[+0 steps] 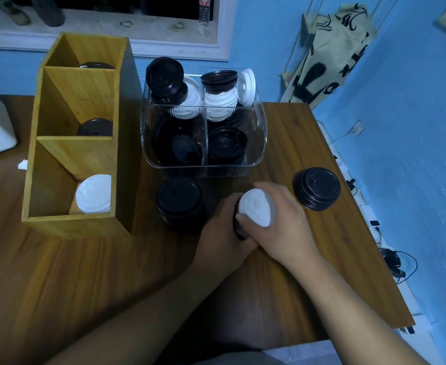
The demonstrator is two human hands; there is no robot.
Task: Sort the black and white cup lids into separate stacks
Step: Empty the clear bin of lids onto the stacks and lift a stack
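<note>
Brown wood grain covers the table, and low over its middle the person holds a small mixed stack between both hands. The white lids form the top of it. The right hand has its fingers curled over their far side and its thumb pressed on the near rim. The left hand comes in from below and wraps round the dark lids at the bottom of that stack. Its fingertips are hidden, so I cannot tell how tight that hold is.

Just left of the hands a black stack stands on the table, and a second black stack stands to the right, near the table's edge. Behind them sits a clear bin split into four compartments. Black and white lids are jumbled together in its back two, and black ones fill the front two.

On the left stands a bamboo organiser with three compartments in a row. A white pile lies in the nearest, a black pile in the middle one, and one more black lid shows in the farthest. A printed cloth bag hangs on the blue wall to the right
</note>
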